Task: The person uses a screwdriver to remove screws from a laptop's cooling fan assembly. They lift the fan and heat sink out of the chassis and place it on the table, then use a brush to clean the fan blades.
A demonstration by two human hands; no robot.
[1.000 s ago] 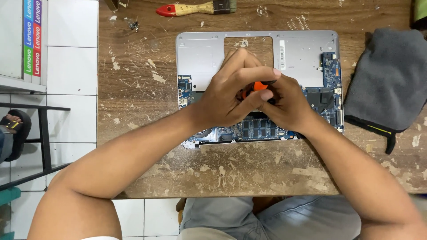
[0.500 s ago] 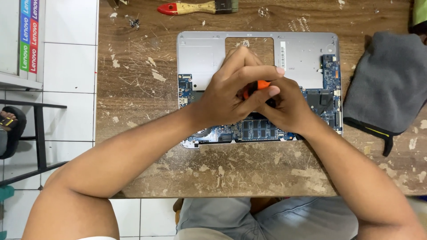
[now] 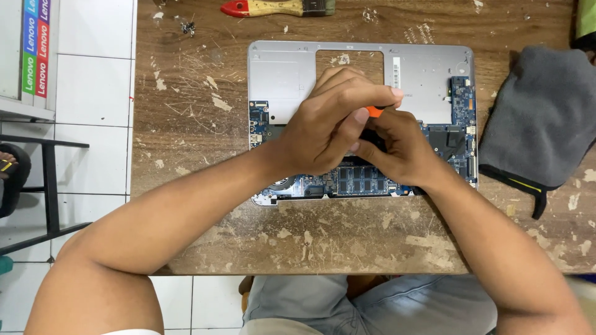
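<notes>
Nearest me, both forearms reach up from the lower edge over the scarred wooden worktop [image 3: 205, 124]. My left hand [image 3: 323, 127] lies across the opened laptop [image 3: 285, 74], its grip curled shut with fingers pressed onto a small orange-handled tool [image 3: 374, 111]. My right hand [image 3: 403, 152] meets it from the other side, its grip also pinching that tool over the blue circuit board. The laptop lies flat at the worktop's middle, a white rectangular label [image 3: 397, 72] on its grey shell. A grey cloth [image 3: 540, 118] lies just right of it. Farther off, a red-handled brush [image 3: 276, 7] lies along the far edge. At far left stands a box edge with coloured stripes [image 3: 34, 46]. Since the earlier frames the hands have barely shifted.
</notes>
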